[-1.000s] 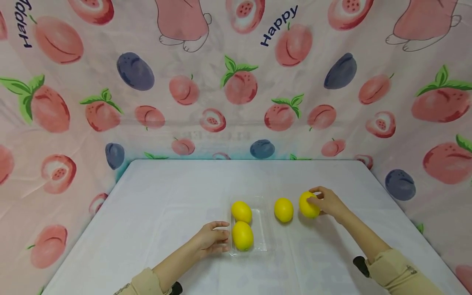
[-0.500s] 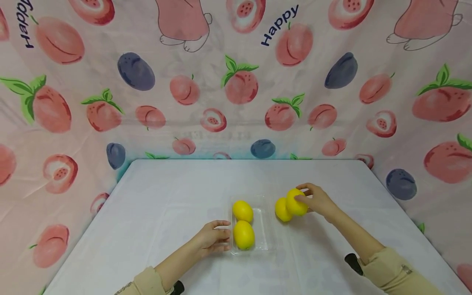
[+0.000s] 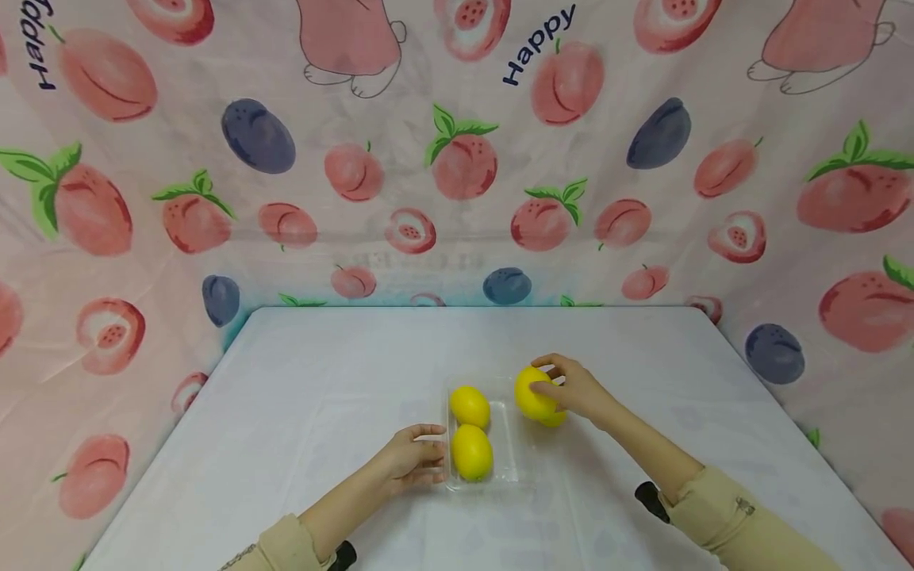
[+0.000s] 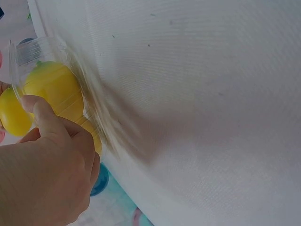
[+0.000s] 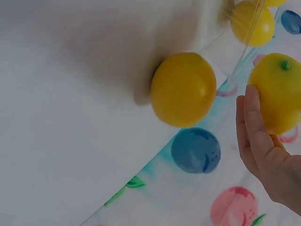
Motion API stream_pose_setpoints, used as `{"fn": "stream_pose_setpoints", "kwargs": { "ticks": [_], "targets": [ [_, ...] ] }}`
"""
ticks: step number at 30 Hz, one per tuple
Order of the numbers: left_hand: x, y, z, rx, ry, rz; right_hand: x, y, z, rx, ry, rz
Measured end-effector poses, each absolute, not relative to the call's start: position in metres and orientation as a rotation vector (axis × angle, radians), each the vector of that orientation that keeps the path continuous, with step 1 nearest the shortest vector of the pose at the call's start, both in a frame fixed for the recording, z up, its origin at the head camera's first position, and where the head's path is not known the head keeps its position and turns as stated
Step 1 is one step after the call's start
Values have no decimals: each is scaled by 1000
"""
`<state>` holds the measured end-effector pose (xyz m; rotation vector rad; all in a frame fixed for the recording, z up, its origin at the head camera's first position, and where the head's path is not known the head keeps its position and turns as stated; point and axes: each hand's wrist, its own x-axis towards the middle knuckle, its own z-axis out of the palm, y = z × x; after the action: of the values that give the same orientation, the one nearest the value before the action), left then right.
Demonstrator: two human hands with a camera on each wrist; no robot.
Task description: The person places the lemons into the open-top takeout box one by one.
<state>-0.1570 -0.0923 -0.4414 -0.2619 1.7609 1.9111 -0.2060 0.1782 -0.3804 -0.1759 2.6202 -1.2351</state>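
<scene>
My right hand (image 3: 577, 390) pinches a yellow lemon (image 3: 531, 392) between thumb and fingers, at the right edge of a clear plastic box (image 3: 505, 444). In the right wrist view, this held lemon (image 5: 277, 94) shows a small green nub. A second lemon (image 3: 554, 419) lies on the table just right of the box, partly covered by the held one. Inside the box, two lemons (image 3: 470, 407) sit one behind the other along the left side. My left hand (image 3: 408, 460) touches the box's left wall with spread, relaxed fingers; its thumb (image 4: 44, 115) reaches near the rim.
A white table (image 3: 343, 373) spreads around the box. Behind it hangs a pink cloth (image 3: 300, 262) printed with peaches and dark blue fruit. A dark camera mount (image 3: 651, 502) sits under the right wrist.
My right hand has carried its lemon leftward, passing over the lemon on the table, to the box's right edge. The left hand stays at the box.
</scene>
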Motion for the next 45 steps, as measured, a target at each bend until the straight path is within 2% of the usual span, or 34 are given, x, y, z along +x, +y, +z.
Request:
{"fn": "stream_pose_setpoints", "kwargs": {
  "ticks": [7,15,45],
  "targets": [
    [-159,-94,-442,-253,1776,1915,-211,159,-382,-208,2619,-1187],
    [-157,-96,-443,-201,1749,1921,-209,146,-388,-381,2701,-1109],
    [-156,-95,-440,-278,1723,1923,-211,122,-408,-381,2892,-815]
  ]
}}
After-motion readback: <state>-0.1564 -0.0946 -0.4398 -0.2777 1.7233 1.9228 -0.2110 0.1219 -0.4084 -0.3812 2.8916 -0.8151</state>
